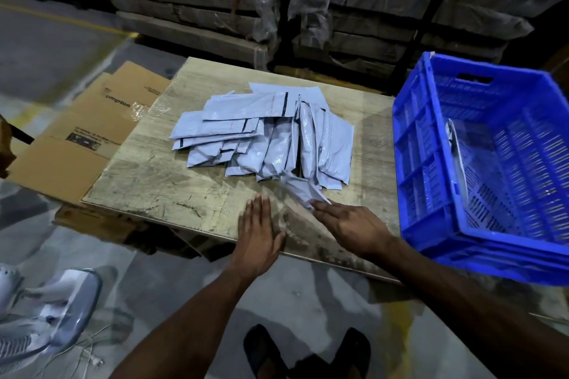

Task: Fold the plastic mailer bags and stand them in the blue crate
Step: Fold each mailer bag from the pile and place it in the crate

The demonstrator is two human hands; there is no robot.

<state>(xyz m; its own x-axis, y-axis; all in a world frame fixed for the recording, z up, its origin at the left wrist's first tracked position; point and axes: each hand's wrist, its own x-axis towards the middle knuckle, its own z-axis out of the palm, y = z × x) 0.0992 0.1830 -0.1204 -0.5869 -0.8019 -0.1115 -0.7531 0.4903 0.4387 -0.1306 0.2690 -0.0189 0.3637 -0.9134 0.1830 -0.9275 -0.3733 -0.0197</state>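
Mailer bags (264,135) are heaped in a loose grey fan at the middle of the worn wooden board (172,181), with the blue crate (431,169) set at the board's right edge. One bag (300,189) is drawn out from the near end of the pile and is pinched at its corner by the right hand (354,228); the bag looks blurred, so motion is likely, and its fold state can't be told. The left hand (258,231) is laid flat, fingers straight, on bare board just beside that bag, nothing gripped. One pale bag (458,157) is seen standing against the crate's left inner wall; the rest of the crate floor shows thru. Step in hand, judged: pick-up of the next bag, w/ most of the pile still unfolded, so the task is early. Next move prob. calls for the bag to be spread flat in front, pinned by the left palm, creased over by the right, then carried to the crate & stood upright beside the first. Slippery plastic may spring open unless the crease is pressed firmly.
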